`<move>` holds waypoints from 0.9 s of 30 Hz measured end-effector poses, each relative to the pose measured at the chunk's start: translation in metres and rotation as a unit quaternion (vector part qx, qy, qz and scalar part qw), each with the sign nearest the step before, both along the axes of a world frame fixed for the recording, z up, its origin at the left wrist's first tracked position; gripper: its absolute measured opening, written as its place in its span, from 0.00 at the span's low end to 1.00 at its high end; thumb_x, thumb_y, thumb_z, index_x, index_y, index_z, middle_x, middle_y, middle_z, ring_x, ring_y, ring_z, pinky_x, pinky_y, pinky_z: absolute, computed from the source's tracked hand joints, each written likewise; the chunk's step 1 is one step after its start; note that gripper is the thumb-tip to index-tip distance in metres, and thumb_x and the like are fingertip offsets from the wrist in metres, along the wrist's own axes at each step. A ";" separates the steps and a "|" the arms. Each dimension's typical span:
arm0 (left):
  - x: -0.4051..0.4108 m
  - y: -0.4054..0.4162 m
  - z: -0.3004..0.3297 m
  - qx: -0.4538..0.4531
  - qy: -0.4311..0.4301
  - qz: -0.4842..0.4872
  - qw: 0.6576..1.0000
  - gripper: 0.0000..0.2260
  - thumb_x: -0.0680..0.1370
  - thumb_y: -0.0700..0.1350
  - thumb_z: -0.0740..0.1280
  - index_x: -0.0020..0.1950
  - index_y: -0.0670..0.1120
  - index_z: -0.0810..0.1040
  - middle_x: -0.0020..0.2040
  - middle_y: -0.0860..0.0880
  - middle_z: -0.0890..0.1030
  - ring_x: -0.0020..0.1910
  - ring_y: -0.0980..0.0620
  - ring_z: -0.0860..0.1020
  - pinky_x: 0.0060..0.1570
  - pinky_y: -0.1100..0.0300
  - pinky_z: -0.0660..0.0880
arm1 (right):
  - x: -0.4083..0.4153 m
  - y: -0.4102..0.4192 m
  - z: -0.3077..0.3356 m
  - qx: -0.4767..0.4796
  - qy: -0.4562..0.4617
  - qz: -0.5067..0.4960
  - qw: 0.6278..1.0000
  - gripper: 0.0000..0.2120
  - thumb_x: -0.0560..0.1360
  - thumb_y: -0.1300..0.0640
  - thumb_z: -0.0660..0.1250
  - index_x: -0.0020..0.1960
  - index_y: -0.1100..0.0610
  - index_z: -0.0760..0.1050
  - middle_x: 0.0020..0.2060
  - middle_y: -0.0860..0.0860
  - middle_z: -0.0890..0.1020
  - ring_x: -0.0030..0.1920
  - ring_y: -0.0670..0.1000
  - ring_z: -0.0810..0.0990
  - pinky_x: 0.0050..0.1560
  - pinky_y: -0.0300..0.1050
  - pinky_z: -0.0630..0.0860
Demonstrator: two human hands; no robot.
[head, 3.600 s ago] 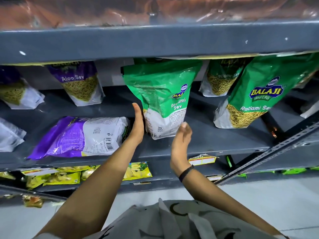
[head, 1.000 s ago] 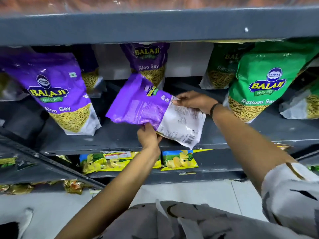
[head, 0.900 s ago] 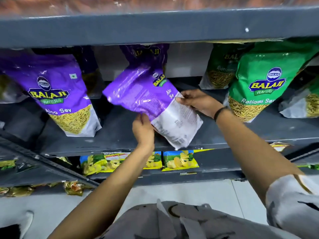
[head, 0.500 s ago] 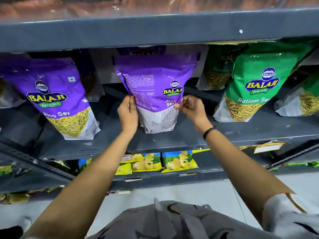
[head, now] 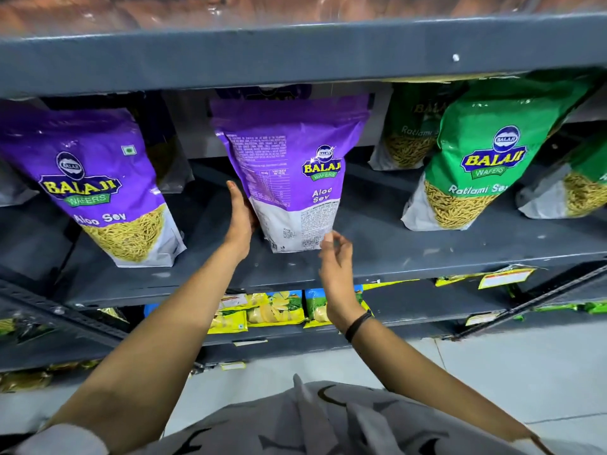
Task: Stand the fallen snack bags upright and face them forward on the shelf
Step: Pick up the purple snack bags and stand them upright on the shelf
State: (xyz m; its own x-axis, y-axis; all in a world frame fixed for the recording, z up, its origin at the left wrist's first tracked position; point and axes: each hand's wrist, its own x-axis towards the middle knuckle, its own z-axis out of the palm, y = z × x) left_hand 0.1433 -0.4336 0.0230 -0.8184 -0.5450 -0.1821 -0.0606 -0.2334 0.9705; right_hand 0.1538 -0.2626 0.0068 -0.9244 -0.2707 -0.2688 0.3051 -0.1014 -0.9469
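— Two purple Balaji Wafers "Aloo Sev" bags stand up front on the grey shelf (head: 427,254): the left Aloo Sev bag (head: 98,192) faces forward, the middle Aloo Sev bag (head: 292,172) shows its back panel of small print.

— And green?

— One front Ratlami Sev bag (head: 476,165) at right, with others partly hidden behind.

— The hands?

— Left hand (head: 239,215) lies flat and open against the middle bag's left edge. Right hand (head: 335,257) is loosely curled, empty, just below its lower right corner
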 end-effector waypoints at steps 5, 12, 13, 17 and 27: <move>0.013 0.009 -0.008 0.022 -0.020 0.044 0.999 0.31 0.76 0.65 0.35 0.70 0.56 0.63 0.74 0.53 0.65 0.72 0.54 0.63 0.75 0.54 0.53 | -0.019 -0.005 0.006 0.016 -0.011 0.006 1.000 0.24 0.81 0.44 0.51 0.74 0.53 0.56 0.71 0.51 0.69 0.68 0.48 0.69 0.72 0.49 0.64; 0.062 0.056 -0.030 -0.055 -0.003 0.094 0.994 0.23 0.80 0.57 0.40 0.53 0.58 0.74 0.65 0.45 0.76 0.65 0.51 0.72 0.69 0.53 0.62 | -0.062 -0.014 0.012 0.022 0.006 0.050 0.999 0.26 0.80 0.41 0.49 0.74 0.52 0.58 0.74 0.50 0.66 0.73 0.48 0.66 0.74 0.45 0.60; 0.062 0.058 -0.032 -0.068 -0.003 0.095 0.993 0.23 0.80 0.57 0.41 0.52 0.60 0.75 0.66 0.44 0.76 0.66 0.51 0.72 0.69 0.52 0.62 | -0.063 -0.015 0.012 0.018 0.005 0.044 0.999 0.26 0.80 0.41 0.50 0.74 0.52 0.58 0.73 0.51 0.68 0.72 0.49 0.67 0.75 0.48 0.61; 0.033 0.032 -0.026 -0.058 -0.025 0.112 0.992 0.26 0.80 0.60 0.42 0.70 0.51 0.67 0.68 0.47 0.74 0.66 0.54 0.70 0.70 0.52 0.61 | -0.041 -0.012 0.009 0.014 0.002 -0.048 0.999 0.25 0.80 0.43 0.50 0.73 0.53 0.59 0.73 0.54 0.68 0.72 0.51 0.67 0.74 0.47 0.62; -0.037 -0.008 0.003 0.006 -0.049 -0.072 0.996 0.34 0.72 0.71 0.40 0.68 0.56 0.69 0.70 0.50 0.72 0.67 0.50 0.72 0.71 0.51 0.64 | 0.015 0.002 0.009 -0.035 -0.050 0.003 0.998 0.25 0.80 0.41 0.48 0.73 0.51 0.58 0.72 0.50 0.68 0.71 0.45 0.67 0.70 0.44 0.61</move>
State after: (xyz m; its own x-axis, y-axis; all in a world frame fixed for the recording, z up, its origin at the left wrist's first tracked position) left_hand 0.1058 -0.4417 0.0256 -0.8655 -0.4213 -0.2710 -0.1892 -0.2261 0.9556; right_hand 0.1692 -0.2611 0.0155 -0.8921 -0.2980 -0.3396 0.3984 -0.1647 -0.9023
